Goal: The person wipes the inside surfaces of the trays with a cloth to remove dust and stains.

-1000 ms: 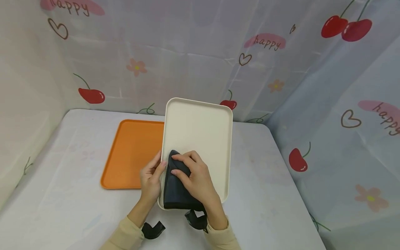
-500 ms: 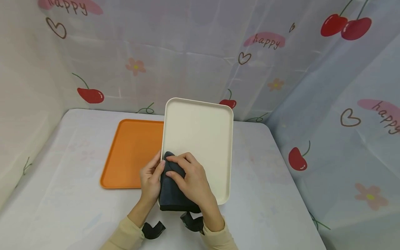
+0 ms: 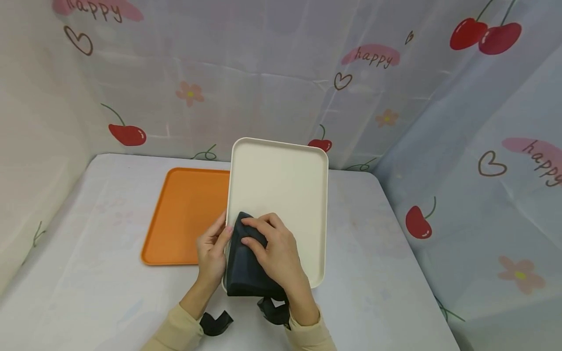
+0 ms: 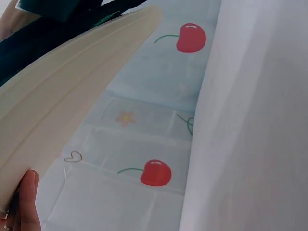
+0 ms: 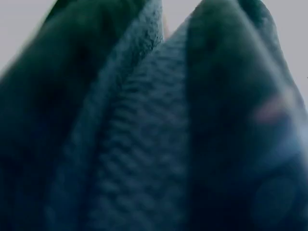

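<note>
In the head view my left hand [image 3: 212, 251] grips the left edge of a cream rectangular tray [image 3: 281, 178], thumb on the rim. The tray is lifted and tilted, as its underside [image 4: 57, 120] in the left wrist view shows. My right hand [image 3: 276, 251] pinches a folded dark blue-grey cloth [image 3: 246, 275] between thumb and fingers, pressed over the tray's lower left part. Ribbed fabric folds of the cloth [image 5: 144, 130] fill the right wrist view and hide the right hand there.
An orange tray [image 3: 184, 214] lies on the white-covered table [image 3: 101, 234], partly behind the cream tray. Black wrist straps [image 3: 216, 324] hang by both sleeves. A cherry-printed curtain [image 3: 263, 97] closes off the back and right.
The right hand and cloth slid left to the cream tray's edge, then back right a little. My left hand and the cream tray have stayed nearly in place.
</note>
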The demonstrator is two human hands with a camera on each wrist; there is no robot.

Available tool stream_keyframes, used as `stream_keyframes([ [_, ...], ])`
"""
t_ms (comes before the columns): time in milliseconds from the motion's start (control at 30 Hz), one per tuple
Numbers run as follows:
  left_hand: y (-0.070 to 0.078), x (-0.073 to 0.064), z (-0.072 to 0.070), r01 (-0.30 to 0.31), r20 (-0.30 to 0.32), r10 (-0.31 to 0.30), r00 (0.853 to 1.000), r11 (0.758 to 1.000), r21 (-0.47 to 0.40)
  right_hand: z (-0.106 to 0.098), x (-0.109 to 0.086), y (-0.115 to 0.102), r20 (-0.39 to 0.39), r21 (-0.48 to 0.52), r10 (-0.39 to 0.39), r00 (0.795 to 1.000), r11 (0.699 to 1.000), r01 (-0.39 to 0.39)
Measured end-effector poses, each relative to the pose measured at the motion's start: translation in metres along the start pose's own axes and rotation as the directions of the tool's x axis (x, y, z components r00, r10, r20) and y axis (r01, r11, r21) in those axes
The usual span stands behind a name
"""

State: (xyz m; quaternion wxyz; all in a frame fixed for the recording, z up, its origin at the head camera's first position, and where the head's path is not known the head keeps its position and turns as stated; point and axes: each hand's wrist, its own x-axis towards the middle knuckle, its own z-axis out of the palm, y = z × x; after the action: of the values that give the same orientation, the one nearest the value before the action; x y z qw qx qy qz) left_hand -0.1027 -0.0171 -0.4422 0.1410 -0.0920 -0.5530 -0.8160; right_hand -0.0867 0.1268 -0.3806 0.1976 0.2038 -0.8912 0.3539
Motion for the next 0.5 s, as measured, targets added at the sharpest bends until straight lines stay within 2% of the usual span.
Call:
stream_keyframes([
  [267, 0.002, 0.003, -0.003, 0.041, -0.044, -0.041, 0.998, 0.999, -0.005, -0.012, -0.003, 0.012, -0.024, -0.022, 0.079, 0.997, 0.997, -0.080],
  [500, 0.002, 0.007, -0.006, -0.012, -0.054, 0.010, 0.998, 0.999, -0.032, -0.024, -0.007, 0.026, -0.062, -0.019, 0.157, 0.986, 0.987, -0.158],
])
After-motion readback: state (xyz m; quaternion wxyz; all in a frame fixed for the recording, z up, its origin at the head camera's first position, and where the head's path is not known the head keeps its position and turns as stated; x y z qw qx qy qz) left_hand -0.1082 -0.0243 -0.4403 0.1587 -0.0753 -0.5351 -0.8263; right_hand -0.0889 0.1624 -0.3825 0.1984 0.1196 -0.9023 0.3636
